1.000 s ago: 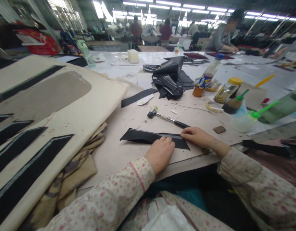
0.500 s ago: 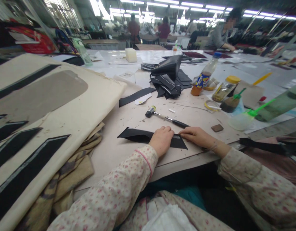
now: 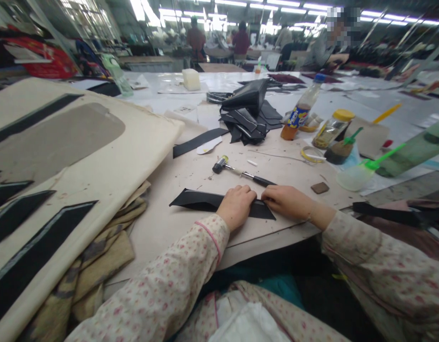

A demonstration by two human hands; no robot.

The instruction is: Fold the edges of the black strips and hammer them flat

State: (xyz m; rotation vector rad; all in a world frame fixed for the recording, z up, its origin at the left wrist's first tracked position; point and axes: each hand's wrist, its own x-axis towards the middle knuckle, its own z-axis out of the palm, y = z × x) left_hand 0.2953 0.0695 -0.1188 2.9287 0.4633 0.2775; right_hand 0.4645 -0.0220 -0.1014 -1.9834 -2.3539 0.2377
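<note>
A long black leather strip [image 3: 198, 200] lies flat on the pale work board [image 3: 176, 228] close to the table's front edge. My left hand [image 3: 236, 205] rests on the strip's middle with its fingers curled down, pressing it. My right hand [image 3: 286, 200] lies right beside it on the strip's right end, fingertips pinched along the upper edge. A small hammer [image 3: 241, 173] with a black handle lies just behind both hands.
A large cream board [image 3: 98, 156] with black strips laid on it fills the left. A heap of black leather pieces [image 3: 250, 116] sits behind the hammer. Bottles, jars and glue pots [image 3: 329, 135] crowd the right. Other people work at far tables.
My left hand has slid up from the strip's lower edge onto its middle, and my right hand has shifted a little left until the two nearly touch.
</note>
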